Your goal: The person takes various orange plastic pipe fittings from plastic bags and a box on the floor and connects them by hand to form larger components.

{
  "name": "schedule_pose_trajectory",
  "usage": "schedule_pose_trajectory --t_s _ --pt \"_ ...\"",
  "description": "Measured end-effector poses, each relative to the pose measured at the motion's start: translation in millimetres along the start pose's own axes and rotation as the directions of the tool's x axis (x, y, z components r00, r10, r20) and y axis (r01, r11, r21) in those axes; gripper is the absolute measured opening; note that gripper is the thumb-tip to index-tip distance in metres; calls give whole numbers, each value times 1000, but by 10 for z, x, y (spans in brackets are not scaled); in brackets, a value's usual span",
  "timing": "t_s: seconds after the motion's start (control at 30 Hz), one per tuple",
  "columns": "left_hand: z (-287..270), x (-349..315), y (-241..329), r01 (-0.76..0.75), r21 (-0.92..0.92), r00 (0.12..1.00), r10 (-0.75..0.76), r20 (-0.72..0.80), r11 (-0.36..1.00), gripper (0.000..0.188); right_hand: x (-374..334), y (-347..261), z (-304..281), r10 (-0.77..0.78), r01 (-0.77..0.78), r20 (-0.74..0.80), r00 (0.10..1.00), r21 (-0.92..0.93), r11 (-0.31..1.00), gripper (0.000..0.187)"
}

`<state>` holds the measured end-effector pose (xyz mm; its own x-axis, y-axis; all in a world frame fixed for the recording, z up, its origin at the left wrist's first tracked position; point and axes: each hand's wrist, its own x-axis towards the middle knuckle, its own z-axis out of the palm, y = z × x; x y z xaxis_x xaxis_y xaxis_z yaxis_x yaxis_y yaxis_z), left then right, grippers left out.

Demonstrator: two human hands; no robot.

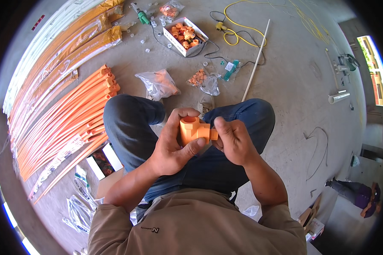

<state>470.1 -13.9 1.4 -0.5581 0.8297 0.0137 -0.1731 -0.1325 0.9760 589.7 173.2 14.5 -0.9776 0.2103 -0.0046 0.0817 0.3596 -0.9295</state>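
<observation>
While the person is squatting on the concrete floor [285,76] with both knees drawn up, the two forearms are coming in from below and meeting in front of the chest, just above the lap. The left hand [174,144] is curling around an orange plastic tee fitting [192,129], with the thumb crossing beneath it and the fingers wrapping over the top and far side, so the fitting is sitting firmly in that grasp with one open socket facing up. The right hand [234,142] is closing in from the other side, its thumb and forefinger pinching a small orange stub [214,134] that is poking out of the tee's side socket; the remaining fingers are folding loosely into the palm. Both wrists are bending slightly inward, and the elbows are spreading out wide past the knees.

Around the person, a bundle of long orange pipes [68,123] is lying on the floor to the left, beside more pipes wrapped in orange and white sleeves. Ahead of the knees, a clear plastic bag [159,83] of orange parts is resting near a second small bag [203,80], and farther off a white cardboard box [185,36] is holding more orange fittings. A thin white pipe [256,59] is stretching across the floor, with a yellow cable [238,29] looping beyond it.
</observation>
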Motion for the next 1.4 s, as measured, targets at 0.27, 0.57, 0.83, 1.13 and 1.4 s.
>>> schedule_pose_trajectory --t_s 0.27,0.57,0.83,1.13,1.4 --pt "-26 23 101 214 -199 976 -202 77 956 51 105 -94 180 -442 371 -246 863 -286 884 34" --pt "-24 71 169 327 -338 945 -300 130 883 54 160 -58 152 -639 515 -236 732 -422 746 32" --pt "-8 26 -86 -284 408 956 290 49 867 54 -50 92 155 178 -200 103 979 274 941 24" --pt "-123 41 16 548 -436 836 -451 313 714 45 105 -75 17 -593 556 117 797 -526 644 34" --pt "-157 -33 -26 703 -473 711 -512 482 530 44 45 -120 113 -522 523 93 848 -314 792 34"
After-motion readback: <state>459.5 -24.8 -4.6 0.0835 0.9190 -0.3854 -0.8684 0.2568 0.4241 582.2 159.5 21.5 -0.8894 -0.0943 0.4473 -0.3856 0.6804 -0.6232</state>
